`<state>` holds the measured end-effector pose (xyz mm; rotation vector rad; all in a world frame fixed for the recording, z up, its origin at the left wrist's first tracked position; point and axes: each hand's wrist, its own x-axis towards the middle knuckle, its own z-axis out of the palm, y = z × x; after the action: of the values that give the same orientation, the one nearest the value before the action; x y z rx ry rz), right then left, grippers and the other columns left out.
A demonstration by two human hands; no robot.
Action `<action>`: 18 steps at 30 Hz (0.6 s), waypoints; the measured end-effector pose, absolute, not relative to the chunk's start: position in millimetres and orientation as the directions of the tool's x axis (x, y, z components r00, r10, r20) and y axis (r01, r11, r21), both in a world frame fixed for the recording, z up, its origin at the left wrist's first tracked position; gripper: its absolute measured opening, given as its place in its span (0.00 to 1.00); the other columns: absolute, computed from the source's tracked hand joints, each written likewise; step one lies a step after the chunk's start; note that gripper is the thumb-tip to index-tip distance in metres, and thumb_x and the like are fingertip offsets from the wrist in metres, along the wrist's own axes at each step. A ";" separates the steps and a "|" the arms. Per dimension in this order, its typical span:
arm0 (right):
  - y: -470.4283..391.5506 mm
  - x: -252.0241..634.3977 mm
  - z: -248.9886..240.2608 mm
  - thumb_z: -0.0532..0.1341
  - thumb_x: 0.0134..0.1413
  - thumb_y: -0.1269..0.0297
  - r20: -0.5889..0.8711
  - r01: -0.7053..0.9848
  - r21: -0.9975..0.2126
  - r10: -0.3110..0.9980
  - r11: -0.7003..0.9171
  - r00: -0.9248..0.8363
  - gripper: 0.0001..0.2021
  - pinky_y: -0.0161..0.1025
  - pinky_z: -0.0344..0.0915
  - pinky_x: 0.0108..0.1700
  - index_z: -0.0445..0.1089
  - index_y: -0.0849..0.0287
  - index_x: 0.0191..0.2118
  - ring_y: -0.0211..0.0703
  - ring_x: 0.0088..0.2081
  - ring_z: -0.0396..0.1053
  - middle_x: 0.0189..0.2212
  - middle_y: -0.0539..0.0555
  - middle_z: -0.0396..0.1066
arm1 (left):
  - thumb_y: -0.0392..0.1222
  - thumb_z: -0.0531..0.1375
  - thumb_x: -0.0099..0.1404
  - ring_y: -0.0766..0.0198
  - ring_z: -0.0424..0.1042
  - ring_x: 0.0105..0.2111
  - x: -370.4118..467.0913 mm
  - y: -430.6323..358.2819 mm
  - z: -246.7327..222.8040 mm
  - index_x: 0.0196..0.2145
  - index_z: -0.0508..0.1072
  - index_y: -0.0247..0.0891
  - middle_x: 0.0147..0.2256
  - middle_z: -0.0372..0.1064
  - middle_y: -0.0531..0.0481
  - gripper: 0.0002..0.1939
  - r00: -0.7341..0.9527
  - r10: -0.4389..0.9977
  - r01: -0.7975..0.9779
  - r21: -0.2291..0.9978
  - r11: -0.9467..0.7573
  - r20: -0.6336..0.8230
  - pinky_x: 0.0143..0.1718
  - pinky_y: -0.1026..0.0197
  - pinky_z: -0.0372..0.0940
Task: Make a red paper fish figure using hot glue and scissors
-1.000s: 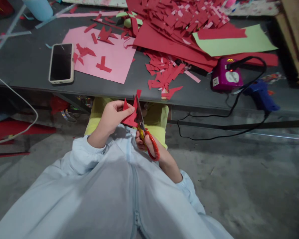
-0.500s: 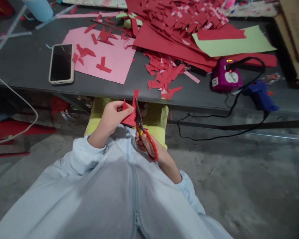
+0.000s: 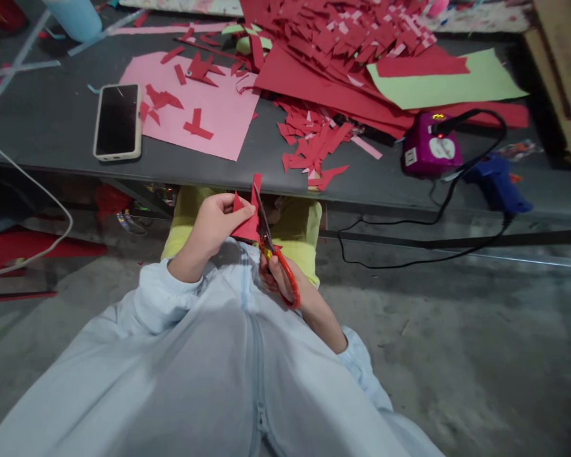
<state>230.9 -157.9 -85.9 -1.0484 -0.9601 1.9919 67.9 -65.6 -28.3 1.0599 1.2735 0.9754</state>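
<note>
Above my lap, just off the table's front edge, my left hand (image 3: 215, 223) pinches a red piece of paper (image 3: 248, 227) between thumb and fingers. The paper has a pointed corner and a narrow strip standing up along its right side. My right hand (image 3: 278, 274) is wrapped round the red handles of a pair of scissors (image 3: 291, 279), blades pointing away from me. Those blades lie against the paper's right edge; whether they are fully closed I cannot tell. Red paper scraps (image 3: 314, 143) lie on the table straight ahead of my hands.
On the dark table (image 3: 181, 166) are a phone (image 3: 118, 122), pink paper (image 3: 219, 130) bearing red cutouts, and a large heap of red pieces (image 3: 352, 32). Green paper (image 3: 447, 89), a purple box (image 3: 428, 149) with a black cord, a blue glue gun (image 3: 497, 181) and cardboard (image 3: 566, 63) stand right.
The paper and scissors have shifted very slightly to the left, and the paper strip's tip sits a little lower. Both hands keep their grips; the table things have not moved.
</note>
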 end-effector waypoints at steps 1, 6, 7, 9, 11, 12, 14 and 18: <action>-158.1 230.8 -86.5 0.58 0.57 0.33 -0.371 -0.213 -0.842 0.819 -0.495 -0.438 0.26 0.35 0.45 0.22 0.56 0.53 0.33 0.31 0.20 0.46 0.20 0.41 0.50 | 0.46 0.68 0.50 0.71 0.62 0.25 67.7 -65.8 -28.4 0.22 0.72 0.36 0.23 0.67 0.56 0.11 0.065 0.967 0.014 0.969 0.246 -0.246 0.29 0.65 0.60; -159.0 230.8 -86.1 0.58 0.56 0.32 -0.381 -0.191 -0.849 0.821 -0.493 -0.425 0.27 0.35 0.46 0.21 0.56 0.53 0.33 0.30 0.19 0.47 0.19 0.41 0.51 | 0.45 0.67 0.50 0.71 0.62 0.24 66.5 -65.9 -28.4 0.21 0.71 0.36 0.23 0.66 0.56 0.12 0.065 0.963 0.024 0.965 0.262 -0.263 0.27 0.65 0.58; -159.0 230.8 -85.3 0.58 0.57 0.32 -0.375 -0.190 -0.853 0.823 -0.487 -0.427 0.27 0.35 0.46 0.21 0.56 0.53 0.33 0.30 0.18 0.48 0.19 0.41 0.52 | 0.45 0.67 0.50 0.71 0.61 0.24 66.5 -65.9 -28.0 0.21 0.71 0.36 0.23 0.66 0.56 0.12 0.067 0.963 0.028 0.965 0.262 -0.263 0.27 0.65 0.58; -159.1 230.9 -83.2 0.57 0.58 0.32 -0.355 -0.177 -0.868 0.829 -0.464 -0.432 0.26 0.35 0.47 0.20 0.56 0.53 0.32 0.31 0.18 0.49 0.18 0.42 0.54 | 0.45 0.67 0.51 0.71 0.61 0.24 66.5 -66.1 -27.0 0.21 0.70 0.36 0.23 0.66 0.56 0.12 0.070 0.964 0.032 0.966 0.257 -0.258 0.27 0.65 0.58; -159.1 231.1 -81.3 0.55 0.59 0.32 -0.337 -0.155 -0.886 0.836 -0.437 -0.434 0.26 0.35 0.47 0.20 0.57 0.53 0.31 0.32 0.18 0.51 0.18 0.43 0.55 | 0.45 0.67 0.51 0.71 0.61 0.24 66.7 -66.5 -25.8 0.21 0.70 0.37 0.23 0.66 0.56 0.12 0.073 0.965 0.035 0.968 0.250 -0.252 0.28 0.65 0.59; -159.2 231.1 -80.7 0.55 0.59 0.32 -0.332 -0.146 -0.892 0.838 -0.429 -0.434 0.27 0.36 0.47 0.20 0.56 0.53 0.31 0.32 0.18 0.51 0.18 0.44 0.56 | 0.45 0.67 0.51 0.71 0.61 0.24 66.8 -66.7 -25.4 0.21 0.70 0.37 0.23 0.65 0.56 0.12 0.074 0.965 0.038 0.968 0.248 -0.251 0.28 0.65 0.59; -159.5 230.9 -80.1 0.55 0.58 0.31 -0.337 -0.133 -0.893 0.835 -0.431 -0.435 0.27 0.36 0.48 0.19 0.57 0.53 0.31 0.33 0.17 0.52 0.18 0.44 0.56 | 0.46 0.67 0.51 0.70 0.61 0.24 67.0 -66.8 -25.1 0.22 0.70 0.37 0.23 0.65 0.56 0.12 0.075 0.965 0.047 0.968 0.247 -0.250 0.28 0.64 0.60; -159.8 230.3 -79.5 0.55 0.58 0.31 -0.366 -0.150 -0.868 0.815 -0.472 -0.449 0.27 0.36 0.47 0.20 0.57 0.53 0.32 0.34 0.18 0.50 0.19 0.45 0.55 | 0.46 0.67 0.51 0.70 0.61 0.25 66.2 -66.5 -26.1 0.21 0.70 0.37 0.23 0.65 0.56 0.12 0.077 0.964 0.051 0.967 0.249 -0.253 0.29 0.64 0.60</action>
<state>230.3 -159.8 -79.5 -1.0904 -1.0524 1.9725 66.2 -66.5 -26.1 1.0874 1.2871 0.9418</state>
